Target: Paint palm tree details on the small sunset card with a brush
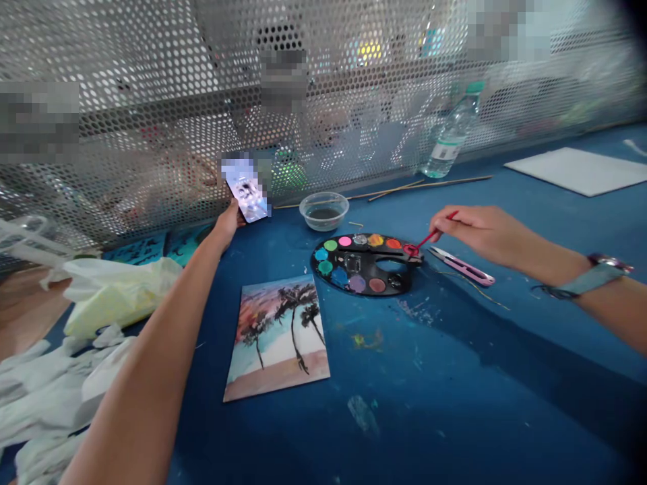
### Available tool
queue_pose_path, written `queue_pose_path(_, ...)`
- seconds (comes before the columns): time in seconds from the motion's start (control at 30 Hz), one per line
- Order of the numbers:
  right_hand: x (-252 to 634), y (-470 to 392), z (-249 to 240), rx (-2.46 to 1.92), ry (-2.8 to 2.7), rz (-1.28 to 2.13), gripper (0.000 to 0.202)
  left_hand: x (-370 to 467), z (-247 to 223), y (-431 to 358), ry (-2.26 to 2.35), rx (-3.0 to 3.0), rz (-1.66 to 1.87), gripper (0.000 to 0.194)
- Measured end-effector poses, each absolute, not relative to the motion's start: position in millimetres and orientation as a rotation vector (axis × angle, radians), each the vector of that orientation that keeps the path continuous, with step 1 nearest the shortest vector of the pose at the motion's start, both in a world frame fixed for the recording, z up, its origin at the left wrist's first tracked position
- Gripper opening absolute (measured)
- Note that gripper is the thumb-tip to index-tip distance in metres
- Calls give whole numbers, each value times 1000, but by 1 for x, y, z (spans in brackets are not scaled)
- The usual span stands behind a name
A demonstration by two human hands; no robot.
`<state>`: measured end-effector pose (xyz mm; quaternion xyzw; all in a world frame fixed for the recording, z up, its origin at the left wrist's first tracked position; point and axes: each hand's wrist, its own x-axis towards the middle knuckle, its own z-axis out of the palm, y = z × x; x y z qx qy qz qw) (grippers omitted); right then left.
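Observation:
Stretched out to the far left, my left hand grips a smartphone with a lit screen, propped near the mesh wall. Between the fingers of my right hand is a thin red paintbrush, its tip down in the red well of a black oval palette. Round wells of several colours ring the palette. Left of and nearer than the palette lies a small painting of dark palm trees on a pink and blue sky. A pink-handled pair of thread snips rests under my right hand.
A clear bowl of greyish water stands behind the palette. Thin wooden sticks and a water bottle are by the perforated metal wall. A white board lies far right; crumpled tissues and a plastic bag lie left.

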<state>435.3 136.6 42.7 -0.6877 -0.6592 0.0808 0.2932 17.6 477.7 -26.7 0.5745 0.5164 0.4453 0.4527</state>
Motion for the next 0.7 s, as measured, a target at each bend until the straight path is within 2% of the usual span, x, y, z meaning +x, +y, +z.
queue_pose_path(0.33, 423, 144, 53, -1863, -1866, 203, 39, 18, -26, 475, 1234, 1399, 1132, 55)
queue_pose_path(0.7, 401, 168, 56, -1670, -1827, 215, 39, 17, -28, 471, 1227, 1397, 1159, 42)
